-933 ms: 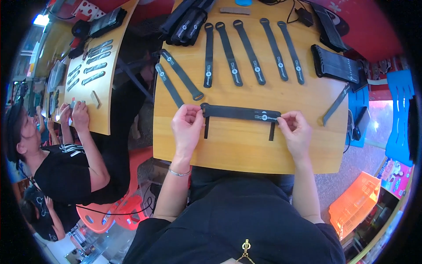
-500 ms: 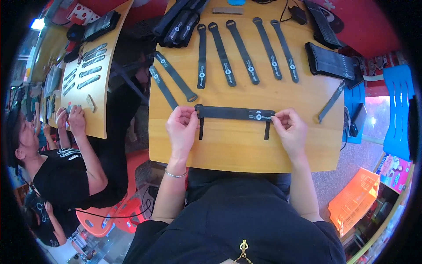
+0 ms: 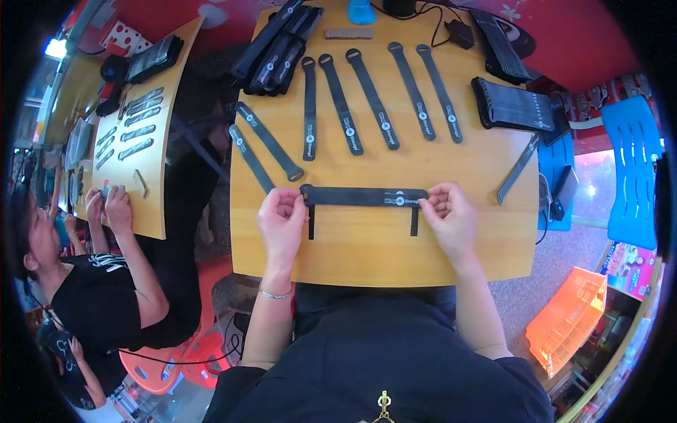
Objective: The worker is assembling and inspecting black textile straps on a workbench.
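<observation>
A flat black strap [image 3: 356,197] with a white print and a slotted left end lies stretched level between my hands, low over or on the table. My left hand [image 3: 281,224] pinches its slotted end. The fingers of my right hand [image 3: 451,217] are closed at the printed end. Two narrow black strips, a left one [image 3: 311,227] and a right one [image 3: 414,224], stick out below the strap toward me. Beyond it, several similar straps [image 3: 372,100] are laid out side by side. Near my left hand, two more straps [image 3: 270,141] lie slanted.
A single strap [image 3: 518,169] rests near the right table edge, below a black strap stack [image 3: 511,104]. Black bundles [image 3: 281,60] stand back left; a tan block [image 3: 349,33] and cables lie behind. At left, a co-worker [image 3: 92,289] handles something at another table [image 3: 156,183].
The whole view has shifted slightly, so the table sits lower and further left in it. Both hands still hold the strap stretched; its right end shows a little more beside my right fingers.
</observation>
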Demonstrator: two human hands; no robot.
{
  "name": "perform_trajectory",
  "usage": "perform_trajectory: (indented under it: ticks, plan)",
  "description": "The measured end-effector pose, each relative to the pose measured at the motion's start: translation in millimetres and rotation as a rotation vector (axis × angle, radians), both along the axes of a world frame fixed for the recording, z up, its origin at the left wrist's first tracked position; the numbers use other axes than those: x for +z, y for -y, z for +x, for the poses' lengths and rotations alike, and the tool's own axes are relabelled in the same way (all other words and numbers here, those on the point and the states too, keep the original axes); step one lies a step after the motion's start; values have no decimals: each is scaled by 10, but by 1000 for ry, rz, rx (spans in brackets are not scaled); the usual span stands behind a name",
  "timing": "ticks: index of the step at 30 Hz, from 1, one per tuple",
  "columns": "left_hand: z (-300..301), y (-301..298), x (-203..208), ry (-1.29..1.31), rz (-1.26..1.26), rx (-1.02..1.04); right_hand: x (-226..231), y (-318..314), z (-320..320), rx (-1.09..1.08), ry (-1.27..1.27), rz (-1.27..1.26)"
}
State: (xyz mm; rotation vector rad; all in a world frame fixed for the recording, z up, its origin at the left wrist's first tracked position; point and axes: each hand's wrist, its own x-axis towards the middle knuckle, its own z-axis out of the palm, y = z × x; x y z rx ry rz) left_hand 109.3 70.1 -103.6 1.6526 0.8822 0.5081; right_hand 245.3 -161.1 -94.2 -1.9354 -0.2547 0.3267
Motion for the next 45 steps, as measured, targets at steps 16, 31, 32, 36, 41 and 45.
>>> perform_trajectory:
  ticks: [16,31,32,36,41,45]
  plan:
    - [14,6,28,-16,2,9,26,-14,-5,45,101,-59]
    - [6,6,24,-17,3,1,-4,-22,-19,29,122,-68]
    - [3,3,29,-20,6,-1,-6,-27,-21,27,117,-68]
    - [7,15,43,-21,11,16,-26,-38,-37,12,84,-59]
    - [15,16,33,-1,-9,8,-53,-22,-30,6,63,-40]
    - [11,15,30,-4,4,4,-44,-29,-35,6,40,-41]
